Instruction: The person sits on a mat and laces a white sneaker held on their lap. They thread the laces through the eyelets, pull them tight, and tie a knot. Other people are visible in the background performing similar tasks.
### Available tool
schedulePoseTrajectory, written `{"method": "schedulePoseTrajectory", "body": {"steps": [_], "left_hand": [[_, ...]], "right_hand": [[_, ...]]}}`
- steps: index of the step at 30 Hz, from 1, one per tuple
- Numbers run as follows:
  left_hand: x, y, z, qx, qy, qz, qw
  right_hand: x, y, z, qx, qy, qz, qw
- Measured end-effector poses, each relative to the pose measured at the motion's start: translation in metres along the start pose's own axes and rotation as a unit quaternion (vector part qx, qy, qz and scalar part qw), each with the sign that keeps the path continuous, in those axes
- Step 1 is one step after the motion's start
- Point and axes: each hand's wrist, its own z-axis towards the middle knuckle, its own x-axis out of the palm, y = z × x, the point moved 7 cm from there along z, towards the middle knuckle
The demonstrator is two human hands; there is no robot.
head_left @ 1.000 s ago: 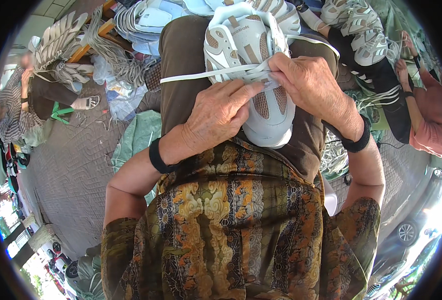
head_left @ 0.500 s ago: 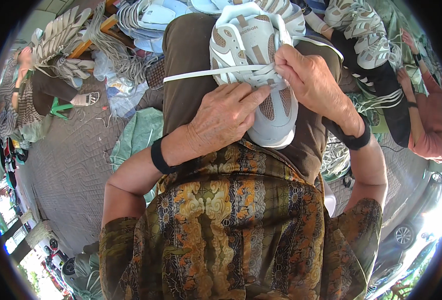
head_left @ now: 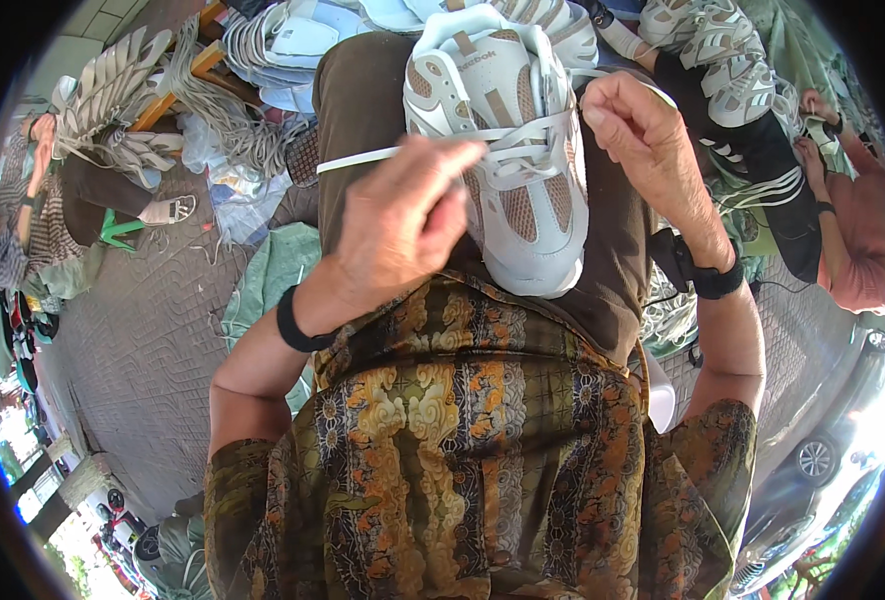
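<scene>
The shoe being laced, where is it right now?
In the head view, the grey-and-white shoe sits upper centre on the brown trousers, toe toward the patterned shirt, between the left hand and right hand.

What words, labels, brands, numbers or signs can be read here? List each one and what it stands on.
One printed word on the tongue of the pale grey and tan shoe: legible, but it is brand lettering, so I won't copy it.
Any lettering on the piled shoes at upper right: too small to read.
Any print on the plastic bag at upper left: too blurred to read.
</scene>
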Motion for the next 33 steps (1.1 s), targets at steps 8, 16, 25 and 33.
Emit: {"method": "schedulePoseTrajectory", "body": {"steps": [8,16,25,33], "left_hand": [[-0.017,0.054,0.001,-0.161,0.077,0.068,0.982],[-0.044,0.075,0.000,-0.196,0.111,0.028,0.974],[-0.087,0.084,-0.040,-0.233,0.085,0.081,0.965],[-0.079,0.085,-0.034,-0.253,0.123,0.045,0.959]], "right_hand": [[0.010,0.028,0.002,-0.125,-0.009,-0.085,0.988],[0.026,0.017,0.019,-0.183,0.029,-0.077,0.980],[0.032,0.027,0.020,-0.154,0.044,-0.096,0.983],[0.026,0.040,0.005,-0.190,0.056,-0.178,0.964]]}}
